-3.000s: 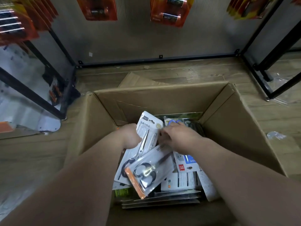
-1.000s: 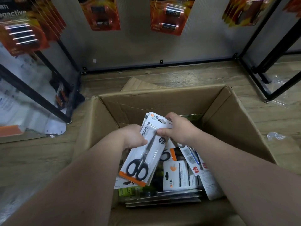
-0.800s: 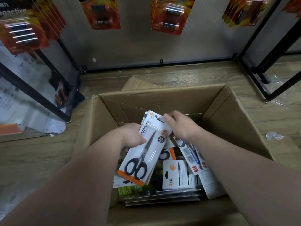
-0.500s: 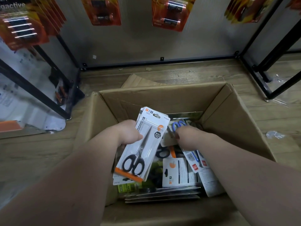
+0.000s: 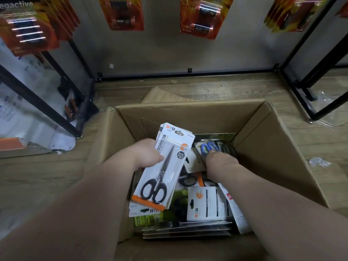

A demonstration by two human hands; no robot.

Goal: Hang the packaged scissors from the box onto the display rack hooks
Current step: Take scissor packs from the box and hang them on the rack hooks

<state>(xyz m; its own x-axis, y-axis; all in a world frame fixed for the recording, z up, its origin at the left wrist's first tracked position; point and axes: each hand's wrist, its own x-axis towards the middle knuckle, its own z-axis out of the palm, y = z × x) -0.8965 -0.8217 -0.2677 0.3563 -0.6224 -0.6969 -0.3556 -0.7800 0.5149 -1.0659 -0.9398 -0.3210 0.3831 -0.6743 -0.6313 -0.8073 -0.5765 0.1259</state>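
An open cardboard box (image 5: 267, 147) stands on the wooden floor, holding several carded scissors packs. My left hand (image 5: 146, 155) grips a small stack of white packs, the top one showing black-handled scissors (image 5: 165, 166) with an orange strip at its lower end. My right hand (image 5: 219, 163) reaches down into the box, fingers on a pack with blue-handled scissors (image 5: 208, 147); its grip is partly hidden. More packs (image 5: 206, 203) lie face down in the box bottom.
Black display rack frames (image 5: 62, 87) stand left and right (image 5: 308, 85) of the box. Orange battery packs (image 5: 200, 16) hang on the grey back panel above. A flattened cardboard flap (image 5: 165, 97) lies behind the box. Clear plastic scraps (image 5: 319, 162) lie on the floor at right.
My right hand let go of the top of the black-handled pack and dropped down to the blue-handled scissors pack. My left hand kept its stack, lifted slightly.
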